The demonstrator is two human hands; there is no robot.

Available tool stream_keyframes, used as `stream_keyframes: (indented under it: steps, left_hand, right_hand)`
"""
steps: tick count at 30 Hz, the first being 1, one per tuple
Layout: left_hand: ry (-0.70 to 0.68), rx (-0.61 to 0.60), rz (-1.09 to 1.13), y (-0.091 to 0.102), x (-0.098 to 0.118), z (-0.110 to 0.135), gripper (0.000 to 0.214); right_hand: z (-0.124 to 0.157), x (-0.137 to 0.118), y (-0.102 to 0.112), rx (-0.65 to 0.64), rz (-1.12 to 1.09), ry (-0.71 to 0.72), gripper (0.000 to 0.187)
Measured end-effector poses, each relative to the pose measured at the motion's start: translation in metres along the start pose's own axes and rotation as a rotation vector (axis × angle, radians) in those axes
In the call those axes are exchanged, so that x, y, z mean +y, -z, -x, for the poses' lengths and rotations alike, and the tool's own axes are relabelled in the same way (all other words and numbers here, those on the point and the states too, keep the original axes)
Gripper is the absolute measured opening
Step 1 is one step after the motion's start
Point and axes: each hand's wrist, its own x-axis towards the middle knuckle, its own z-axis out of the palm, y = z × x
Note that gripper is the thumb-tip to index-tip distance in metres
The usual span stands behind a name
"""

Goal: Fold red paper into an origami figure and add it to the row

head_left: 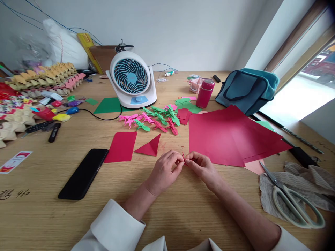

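Between my fingertips is a small folded piece of red paper [183, 157], mostly hidden by the fingers. My left hand [169, 168] pinches it from the left, and my right hand [201, 166] pinches it from the right, just above the wooden table. Beyond my left hand lie a folded red paper triangle [149, 146] and a flat red paper rectangle [120, 147]. Farther back, several folded paper figures in pink, green and red [158, 117] are heaped together. Large red paper sheets [222, 136] spread out to the right of my hands.
A black phone [83, 173] lies at left. Scissors [290, 200] rest on a grey cloth [269, 195] at right. Behind stand a white fan [132, 78], a red flask [205, 94] and a blue bag [244, 90]. Green paper [108, 105] lies beside the fan.
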Motion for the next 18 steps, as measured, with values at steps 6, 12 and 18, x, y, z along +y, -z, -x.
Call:
stream_keyframes:
  steps: [6,12,18]
  left_hand:
    - [0.122,0.07,0.147,-0.002,0.001,0.0,0.013]
    - [0.316,0.116,0.307,-0.007,0.001,0.0,0.009]
    - [0.387,0.154,0.346,-0.011,0.001,0.001,0.008]
  right_hand:
    - [0.001,0.0,0.0,0.022,0.003,0.028,0.031]
    - [0.001,-0.002,-0.002,0.036,-0.011,0.038,0.031]
    - [0.001,-0.002,-0.003,0.027,-0.003,0.029,0.031]
